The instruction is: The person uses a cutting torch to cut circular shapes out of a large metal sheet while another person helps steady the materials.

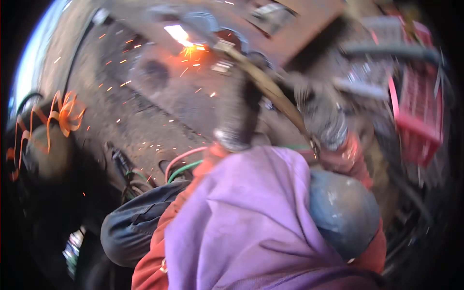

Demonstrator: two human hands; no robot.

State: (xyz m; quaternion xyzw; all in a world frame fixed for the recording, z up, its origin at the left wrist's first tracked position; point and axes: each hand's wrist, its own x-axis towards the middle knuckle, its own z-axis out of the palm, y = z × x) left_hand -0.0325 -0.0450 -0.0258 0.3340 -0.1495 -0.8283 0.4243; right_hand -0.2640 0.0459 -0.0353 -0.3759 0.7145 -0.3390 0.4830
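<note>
A long brass-coloured cutting torch (270, 92) slants from near my right knee up toward a glowing white-orange spot (179, 35), where sparks fly off. My right hand (321, 113), in a thick grey glove, is closed at the torch's rear part. Also gloved in grey, my left hand (237, 108) lies beside the torch's front part; blur smears its fingers, so its grip is unclear. Beneath the sparks is a rusty metal plate (159, 99). Red hose (183, 157) and green hose (186, 170) pass behind the purple cloth hanging in front of me.
A rusty steel piece (314, 19) with a rectangular opening stands at the far side. Pink-red plastic baskets (420, 113) are at the right. At the left, a coiled orange strip (70, 113) hangs near a dark rounded object. Sparks scatter over the ground on the left.
</note>
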